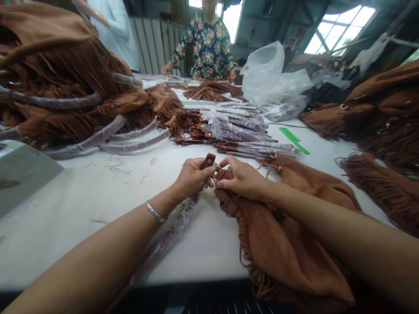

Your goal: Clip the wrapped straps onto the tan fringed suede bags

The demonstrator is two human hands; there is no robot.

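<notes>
My left hand pinches the brown leather end of a bag strap, whose length is wrapped in clear plastic and runs down under my left forearm. A metal ring sits between my fingertips, where the strap end and the bag meet. My right hand is closed on the leather tab at the edge of a brown fringed suede bag. That bag lies partly under my right forearm and hangs over the table's front edge. Whether the strap passes through the ring is hidden by my fingers.
Plastic-wrapped straps lie bundled ahead, near a green comb. Fringed brown bags are heaped at left and right. Crumpled clear plastic stands behind. Across the white table, a person in a floral top handles brown fringe.
</notes>
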